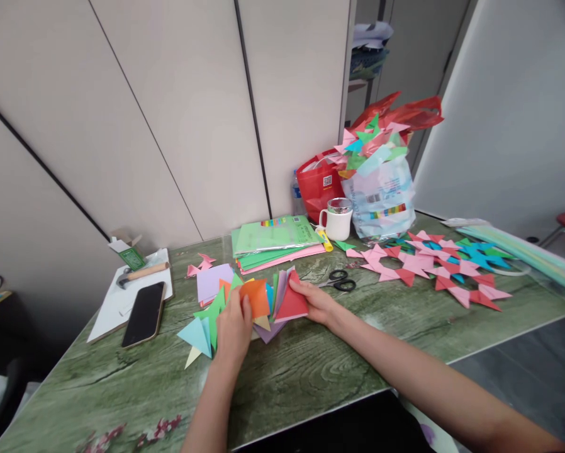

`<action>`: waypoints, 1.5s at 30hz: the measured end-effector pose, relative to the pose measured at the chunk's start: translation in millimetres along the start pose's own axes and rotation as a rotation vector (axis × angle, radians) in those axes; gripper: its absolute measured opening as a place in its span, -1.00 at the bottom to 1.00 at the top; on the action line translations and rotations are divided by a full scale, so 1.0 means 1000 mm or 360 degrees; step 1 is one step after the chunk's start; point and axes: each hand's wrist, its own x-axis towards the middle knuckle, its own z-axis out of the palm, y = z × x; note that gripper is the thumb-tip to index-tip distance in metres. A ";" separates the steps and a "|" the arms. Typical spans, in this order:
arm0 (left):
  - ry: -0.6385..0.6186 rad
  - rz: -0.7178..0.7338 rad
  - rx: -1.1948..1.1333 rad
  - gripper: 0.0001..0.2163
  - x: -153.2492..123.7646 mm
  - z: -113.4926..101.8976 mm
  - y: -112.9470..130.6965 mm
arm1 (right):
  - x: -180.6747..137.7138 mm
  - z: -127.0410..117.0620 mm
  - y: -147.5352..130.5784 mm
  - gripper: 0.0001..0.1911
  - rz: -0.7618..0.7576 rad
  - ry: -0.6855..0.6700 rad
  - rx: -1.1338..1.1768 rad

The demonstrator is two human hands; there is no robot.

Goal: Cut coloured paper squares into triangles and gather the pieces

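Observation:
My left hand [234,324] is closed on an orange folded paper piece [255,297]. In my right hand [313,303] is a red folded paper piece [294,300], with purple and green folded edges fanned out beside it. Between the hands, blue, yellow and purple bits of paper show; which hand bears them I cannot tell. Left of my left hand lie green, light blue and pale yellow folded pieces [196,337], partly hidden by it. Behind sits a stack of lilac paper squares [211,283]. Black-handled scissors [341,280] rest just past my right hand.
Packs of coloured paper [277,238], a white mug [338,220] and a bag full of folded pieces [379,195] stand at the back. Pink, red and blue paper stars [419,264] spread rightward. A phone [144,314] and a hammer [143,274] lie left.

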 end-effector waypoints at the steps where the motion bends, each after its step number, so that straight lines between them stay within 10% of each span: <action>1: 0.0015 0.0062 -0.0033 -0.76 -0.002 0.004 0.002 | 0.000 0.000 0.000 -0.74 0.0004 -0.0016 -0.0010; 23: -0.0197 0.0488 -0.0281 -0.72 -0.017 0.008 0.024 | -0.009 0.015 0.001 -0.58 -0.0043 -0.0083 -0.0142; 32: 0.0339 0.0089 0.0104 -0.75 0.003 0.000 -0.018 | 0.000 -0.001 0.001 -0.77 -0.0004 0.0047 -0.0045; 45: 0.0437 0.0108 0.0345 -0.86 0.008 0.008 -0.025 | -0.002 0.003 0.001 -0.73 -0.0019 0.0051 0.0020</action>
